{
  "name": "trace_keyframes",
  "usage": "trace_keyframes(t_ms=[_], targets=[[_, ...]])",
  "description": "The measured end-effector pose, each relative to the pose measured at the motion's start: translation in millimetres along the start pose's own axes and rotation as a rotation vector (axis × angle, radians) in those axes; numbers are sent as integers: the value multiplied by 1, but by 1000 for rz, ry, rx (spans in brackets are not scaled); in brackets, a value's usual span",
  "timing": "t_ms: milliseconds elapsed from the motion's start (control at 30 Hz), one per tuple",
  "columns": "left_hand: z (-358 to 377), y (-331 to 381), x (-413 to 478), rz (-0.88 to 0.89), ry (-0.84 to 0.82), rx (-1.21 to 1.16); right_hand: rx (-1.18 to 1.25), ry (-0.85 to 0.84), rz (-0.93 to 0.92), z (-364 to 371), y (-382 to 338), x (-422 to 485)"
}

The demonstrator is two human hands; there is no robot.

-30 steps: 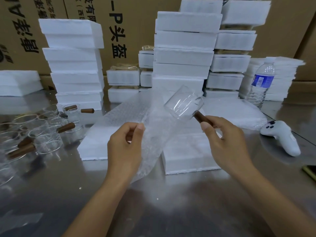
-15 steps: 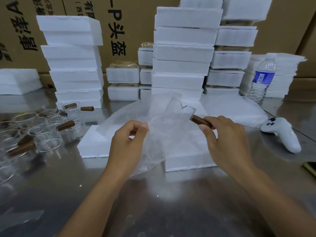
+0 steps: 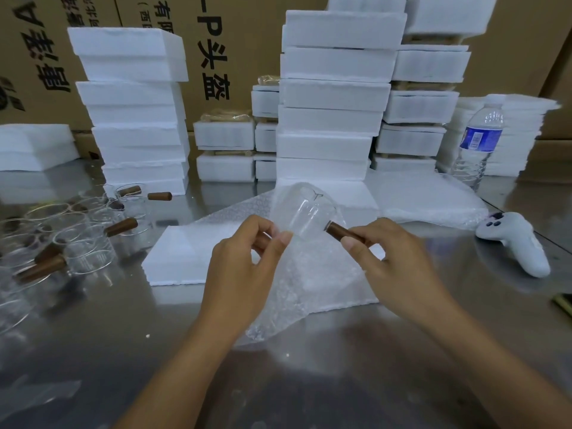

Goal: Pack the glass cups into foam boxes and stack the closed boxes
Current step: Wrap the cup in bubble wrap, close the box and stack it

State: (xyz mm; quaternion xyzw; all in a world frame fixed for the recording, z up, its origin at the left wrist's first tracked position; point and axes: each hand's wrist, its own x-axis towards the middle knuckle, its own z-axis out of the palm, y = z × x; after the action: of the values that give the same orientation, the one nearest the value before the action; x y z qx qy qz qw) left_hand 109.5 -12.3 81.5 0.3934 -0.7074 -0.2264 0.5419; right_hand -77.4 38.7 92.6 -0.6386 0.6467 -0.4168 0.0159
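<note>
A clear glass cup [image 3: 305,209] with a brown wooden handle [image 3: 342,232] is held above the table, inside a sheet of bubble wrap [image 3: 297,292]. My right hand [image 3: 393,264] pinches the handle. My left hand [image 3: 247,264] pinches the bubble wrap against the cup's left side. Under them an open foam box [image 3: 176,258] lies on the metal table. Several more glass cups [image 3: 86,239] with wooden handles stand at the left. Tall stacks of closed foam boxes [image 3: 334,97] rise behind.
Another foam stack [image 3: 133,109] stands at the back left, with smaller boxes [image 3: 226,150] between the stacks. A water bottle [image 3: 478,144] and a white game controller [image 3: 517,243] sit at the right. More bubble wrap [image 3: 424,199] lies behind the box. Cardboard cartons form the back wall.
The cup has come down from its raised position and gone into the bubble wrap. My left hand has moved right, up to the cup's side.
</note>
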Motion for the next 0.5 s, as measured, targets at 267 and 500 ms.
trace_keyframes(t_ms=[267,500], targets=[[-3,6,0,169,143,45,-318,-21,-78,-4,-7,-3],[3,9,-6,333,129,91,-214,-54,-53,6,-14,-6]])
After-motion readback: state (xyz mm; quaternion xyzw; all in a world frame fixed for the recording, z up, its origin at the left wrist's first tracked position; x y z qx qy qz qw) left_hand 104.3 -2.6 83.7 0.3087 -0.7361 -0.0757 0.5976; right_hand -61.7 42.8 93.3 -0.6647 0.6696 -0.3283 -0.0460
